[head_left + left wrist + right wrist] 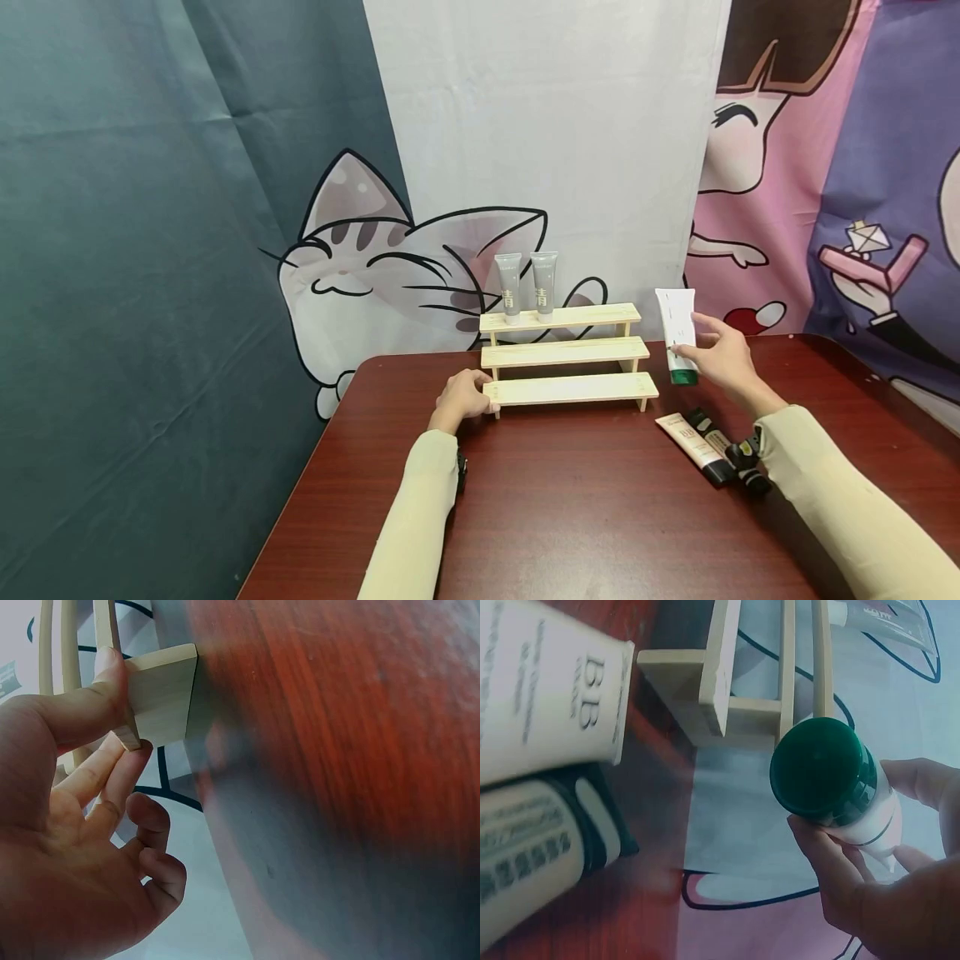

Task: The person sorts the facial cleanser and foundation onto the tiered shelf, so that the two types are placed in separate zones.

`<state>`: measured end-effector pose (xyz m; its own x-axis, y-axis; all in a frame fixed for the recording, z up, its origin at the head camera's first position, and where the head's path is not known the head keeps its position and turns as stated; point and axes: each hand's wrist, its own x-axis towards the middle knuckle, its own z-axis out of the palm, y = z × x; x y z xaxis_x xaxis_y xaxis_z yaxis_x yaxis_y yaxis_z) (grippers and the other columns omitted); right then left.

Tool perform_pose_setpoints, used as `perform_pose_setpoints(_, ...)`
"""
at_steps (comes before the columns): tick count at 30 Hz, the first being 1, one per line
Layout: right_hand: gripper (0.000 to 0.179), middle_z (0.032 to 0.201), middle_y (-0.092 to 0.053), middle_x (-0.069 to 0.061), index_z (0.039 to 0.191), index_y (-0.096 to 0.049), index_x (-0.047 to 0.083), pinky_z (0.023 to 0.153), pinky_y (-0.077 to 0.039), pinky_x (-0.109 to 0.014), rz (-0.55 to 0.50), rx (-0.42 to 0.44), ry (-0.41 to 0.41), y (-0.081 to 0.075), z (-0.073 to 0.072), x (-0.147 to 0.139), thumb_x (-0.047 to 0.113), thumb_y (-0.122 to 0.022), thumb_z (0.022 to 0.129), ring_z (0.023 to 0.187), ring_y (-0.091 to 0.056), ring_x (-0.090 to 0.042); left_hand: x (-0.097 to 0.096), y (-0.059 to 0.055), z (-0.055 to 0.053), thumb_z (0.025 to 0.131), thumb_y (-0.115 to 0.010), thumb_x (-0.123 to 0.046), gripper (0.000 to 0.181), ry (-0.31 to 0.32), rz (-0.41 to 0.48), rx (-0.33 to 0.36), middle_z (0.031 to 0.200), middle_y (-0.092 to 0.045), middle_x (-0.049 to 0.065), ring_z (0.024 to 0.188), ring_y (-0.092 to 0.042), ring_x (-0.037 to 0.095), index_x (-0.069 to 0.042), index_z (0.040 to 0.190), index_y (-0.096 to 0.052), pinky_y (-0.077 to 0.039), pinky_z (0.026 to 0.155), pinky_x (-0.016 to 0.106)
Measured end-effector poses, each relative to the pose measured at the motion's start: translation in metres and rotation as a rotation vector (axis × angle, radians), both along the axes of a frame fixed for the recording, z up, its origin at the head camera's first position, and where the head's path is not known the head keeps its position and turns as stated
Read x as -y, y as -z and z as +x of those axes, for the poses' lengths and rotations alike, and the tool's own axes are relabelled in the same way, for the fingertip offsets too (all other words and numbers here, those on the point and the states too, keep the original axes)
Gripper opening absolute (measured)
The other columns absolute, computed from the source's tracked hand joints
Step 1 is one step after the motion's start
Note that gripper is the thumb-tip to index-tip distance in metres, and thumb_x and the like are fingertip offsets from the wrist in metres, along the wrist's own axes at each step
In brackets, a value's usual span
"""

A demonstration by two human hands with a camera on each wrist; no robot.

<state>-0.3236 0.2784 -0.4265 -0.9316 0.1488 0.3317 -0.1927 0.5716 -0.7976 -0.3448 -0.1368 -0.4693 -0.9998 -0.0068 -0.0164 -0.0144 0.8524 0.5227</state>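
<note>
My right hand [723, 354] grips a white squeeze tube [677, 329] with a green cap, held cap down in the air just right of a three-tier wooden display rack [570, 389]. The right wrist view shows the green cap [817, 769] close up, with fingers and thumb around the white body. At the rack's left end, my left hand [463, 395] pinches the end of the lowest shelf between thumb and fingers, seen near in the left wrist view [90, 802]. Two grey tubes [508, 287] [543, 286] stand side by side on the top shelf's left part.
A beige BB cream tube [697, 448] with a black cap lies on the red-brown table [570, 517], under my right forearm. Beside it lies a darker tube [712, 433], partly covered by the wrist camera. A cartoon-printed cloth [555, 125] hangs behind the table.
</note>
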Motion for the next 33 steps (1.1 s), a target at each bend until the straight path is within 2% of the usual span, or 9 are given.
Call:
perform_pose_setpoints(6,0.074,0.119,-0.059,-0.038,0.149,-0.039,-0.001,0.060,-0.048,-0.012,-0.022,-0.041,-0.016,-0.002,-0.004,0.011,0.007,-0.076,0.086,0.102,-0.060,-0.038,-0.001,0.000,0.001,0.073,-0.086,-0.024,0.047,0.002,0.000,0.002,0.122,-0.063,-0.001,0.111,-0.058,0.026,-0.025,0.117,-0.070,-0.046,0.083,0.052)
perform_pose_setpoints(13,0.074,0.124,-0.058,-0.037,0.152,-0.036,0.001,0.063,-0.047,-0.009,-0.038,-0.100,-0.065,-0.007,-0.014,0.024,0.006,-0.074,0.088,0.094,-0.061,-0.025,-0.001,-0.002,0.000,0.072,-0.086,-0.022,0.048,-0.010,0.004,-0.002,0.122,-0.063,0.000,0.109,-0.058,0.026,-0.025,0.117,-0.070,-0.045,0.084,0.052)
perform_pose_setpoints(17,0.074,0.126,-0.057,-0.037,0.152,-0.036,0.003,0.063,-0.048,-0.009,-0.074,-0.109,-0.076,-0.008,-0.016,0.032,0.004,-0.073,0.088,0.101,-0.064,-0.036,-0.002,-0.002,0.000,0.072,-0.086,-0.024,0.048,-0.004,0.000,0.003,0.122,-0.063,0.000,0.111,-0.058,0.026,-0.025,0.117,-0.070,-0.045,0.085,0.052)
perform_pose_setpoints(21,0.074,0.128,-0.056,-0.036,0.153,-0.036,0.005,0.065,-0.048,-0.009,-0.114,-0.113,-0.091,-0.010,-0.019,0.041,0.003,-0.072,0.088,0.107,-0.061,-0.048,-0.002,-0.004,0.002,0.072,-0.087,-0.023,0.047,-0.009,0.003,-0.001,0.120,-0.064,0.001,0.110,-0.058,0.025,-0.024,0.116,-0.071,-0.045,0.083,0.052)
perform_pose_setpoints(26,0.074,0.128,-0.056,-0.035,0.153,-0.037,0.009,0.065,-0.047,-0.008,-0.146,-0.133,-0.084,-0.013,-0.025,0.049,0.003,-0.072,0.088,0.107,-0.061,-0.048,-0.001,-0.005,0.002,0.071,-0.087,-0.022,0.047,-0.005,0.012,-0.009,0.118,-0.064,0.001,0.108,-0.058,0.025,-0.023,0.115,-0.071,-0.045,0.082,0.052)
perform_pose_setpoints(33,0.074,0.131,-0.056,-0.030,0.154,-0.037,0.013,0.068,-0.048,-0.010,-0.206,-0.142,-0.093,-0.014,-0.035,0.062,0.001,-0.070,0.089,0.109,-0.061,-0.041,-0.001,-0.003,0.002,0.072,-0.086,-0.022,0.046,-0.008,0.001,0.003,0.116,-0.064,0.001,0.104,-0.058,0.024,-0.024,0.115,-0.071,-0.045,0.082,0.050)
